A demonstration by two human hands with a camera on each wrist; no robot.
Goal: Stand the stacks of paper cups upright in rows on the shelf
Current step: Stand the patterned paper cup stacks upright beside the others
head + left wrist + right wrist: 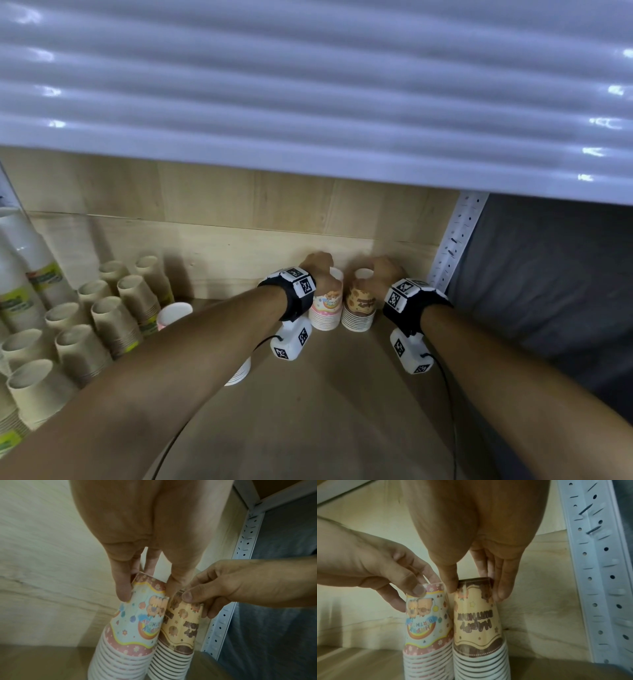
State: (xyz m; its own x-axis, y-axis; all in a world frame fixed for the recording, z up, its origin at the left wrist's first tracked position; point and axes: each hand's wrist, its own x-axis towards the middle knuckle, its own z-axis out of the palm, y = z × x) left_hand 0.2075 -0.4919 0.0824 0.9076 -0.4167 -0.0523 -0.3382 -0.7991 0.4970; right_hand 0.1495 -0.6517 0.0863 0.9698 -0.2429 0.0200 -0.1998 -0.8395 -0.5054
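Head view: two printed stacks of paper cups are seen standing rims-down, side by side and touching, at about 12 o'clock on the shelf, near the wooden back panel and close to the perforated white upright at 1 o'clock. The pink-banded stack is pinched near its top by the left hand, its fingers curled around the uppermost cup. The brown-banded stack is gripped near its top by the right hand, thumb on one side and fingers on the other. At 9 o'clock, roughly ten stacks of plain tan cups are ranged in rows. One further pink-and-white stack is partly hidden behind the left forearm. White packaged cups are seen at 10 o'clock.
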